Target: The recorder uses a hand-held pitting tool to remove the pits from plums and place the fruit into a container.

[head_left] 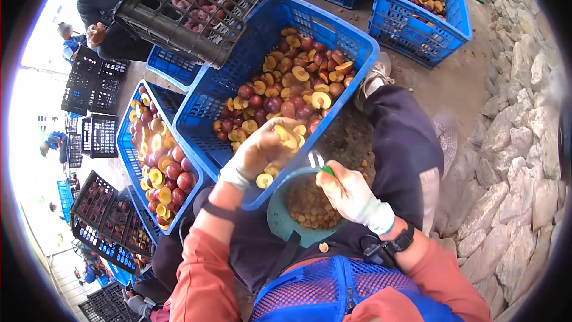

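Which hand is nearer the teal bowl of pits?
Right. The right hand with its small tool is over the teal bowl; the left hand holds fruit above the blue crate.

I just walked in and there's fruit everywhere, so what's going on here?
A seated person in white gloves is working over halved plums. The left hand holds a yellow-fleshed plum half above the tilted blue crate of halves. The right hand holds a small green-handled metal tool over a teal bowl of pits in the lap. Another blue crate of plums sits to the left, and someone beyond holds a black crate.
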The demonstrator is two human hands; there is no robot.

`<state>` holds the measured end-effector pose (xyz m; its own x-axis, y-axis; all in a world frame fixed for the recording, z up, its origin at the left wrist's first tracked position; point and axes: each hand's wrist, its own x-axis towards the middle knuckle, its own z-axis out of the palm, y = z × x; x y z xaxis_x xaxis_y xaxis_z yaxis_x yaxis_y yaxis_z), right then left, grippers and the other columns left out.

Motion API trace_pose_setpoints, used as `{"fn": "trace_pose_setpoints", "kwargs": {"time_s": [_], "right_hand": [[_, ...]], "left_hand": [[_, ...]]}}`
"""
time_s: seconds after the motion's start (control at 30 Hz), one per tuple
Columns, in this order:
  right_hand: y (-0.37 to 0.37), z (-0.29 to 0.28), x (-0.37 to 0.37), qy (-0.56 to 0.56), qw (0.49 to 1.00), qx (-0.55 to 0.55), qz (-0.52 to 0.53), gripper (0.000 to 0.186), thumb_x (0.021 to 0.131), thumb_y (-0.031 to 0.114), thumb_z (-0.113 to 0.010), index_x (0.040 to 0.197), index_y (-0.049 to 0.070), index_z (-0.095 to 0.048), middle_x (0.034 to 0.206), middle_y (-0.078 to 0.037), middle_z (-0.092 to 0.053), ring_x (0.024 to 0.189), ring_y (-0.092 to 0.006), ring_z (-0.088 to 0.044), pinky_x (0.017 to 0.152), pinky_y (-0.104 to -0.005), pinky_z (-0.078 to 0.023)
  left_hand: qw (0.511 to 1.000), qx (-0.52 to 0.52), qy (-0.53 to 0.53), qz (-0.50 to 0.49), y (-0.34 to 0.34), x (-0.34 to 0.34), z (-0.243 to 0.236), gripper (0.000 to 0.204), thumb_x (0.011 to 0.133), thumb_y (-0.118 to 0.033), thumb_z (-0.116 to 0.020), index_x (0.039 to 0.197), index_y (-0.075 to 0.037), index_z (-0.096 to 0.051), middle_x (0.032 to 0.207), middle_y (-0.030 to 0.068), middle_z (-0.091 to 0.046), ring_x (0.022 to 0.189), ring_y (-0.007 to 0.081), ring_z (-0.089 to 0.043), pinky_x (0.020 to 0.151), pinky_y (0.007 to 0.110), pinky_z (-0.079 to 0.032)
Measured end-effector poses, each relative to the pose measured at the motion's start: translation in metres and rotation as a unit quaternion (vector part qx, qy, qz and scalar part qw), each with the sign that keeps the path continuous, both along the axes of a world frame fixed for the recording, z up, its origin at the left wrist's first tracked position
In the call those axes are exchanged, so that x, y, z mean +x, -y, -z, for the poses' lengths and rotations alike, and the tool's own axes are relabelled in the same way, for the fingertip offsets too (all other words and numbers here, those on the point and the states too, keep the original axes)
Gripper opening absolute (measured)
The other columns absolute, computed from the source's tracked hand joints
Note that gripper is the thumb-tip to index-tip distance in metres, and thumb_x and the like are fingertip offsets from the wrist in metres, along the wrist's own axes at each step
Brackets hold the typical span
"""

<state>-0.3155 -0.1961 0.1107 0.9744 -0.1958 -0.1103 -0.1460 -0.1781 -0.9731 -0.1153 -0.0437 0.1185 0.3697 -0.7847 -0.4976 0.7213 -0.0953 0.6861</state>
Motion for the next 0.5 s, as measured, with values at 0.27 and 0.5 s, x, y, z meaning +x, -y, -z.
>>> {"fn": "trace_pose_setpoints", "kwargs": {"time_s": [0.27, 0.5], "right_hand": [[-0.021, -0.010, -0.008, 0.062, 0.997, -0.036, -0.029, 0.032, 0.106, 0.035, -0.051, 0.100, 0.004, -0.056, 0.079, -0.025, -0.062, 0.077, -0.0479, -0.061, 0.065, -0.0490, -0.047], [-0.024, -0.018, -0.022, 0.025, 0.988, 0.069, -0.137, 0.035, 0.106, 0.037, -0.051, 0.100, 0.004, -0.059, 0.076, -0.011, -0.063, 0.069, -0.0294, -0.062, 0.064, -0.0417, -0.048]], "left_hand": [[0.986, 0.004, 0.154, -0.057, -0.013, -0.093, -0.041, 0.050, 0.079, -0.011, -0.067, 0.127, -0.008, -0.052, 0.105, 0.0048, -0.063, 0.074, 0.0084, -0.053, 0.058, 0.021, -0.041], [0.980, 0.030, 0.183, 0.076, -0.044, -0.095, -0.058, 0.048, 0.087, -0.026, -0.066, 0.128, -0.006, -0.052, 0.105, 0.0019, -0.059, 0.089, 0.0079, -0.055, 0.078, 0.023, -0.046]]}}
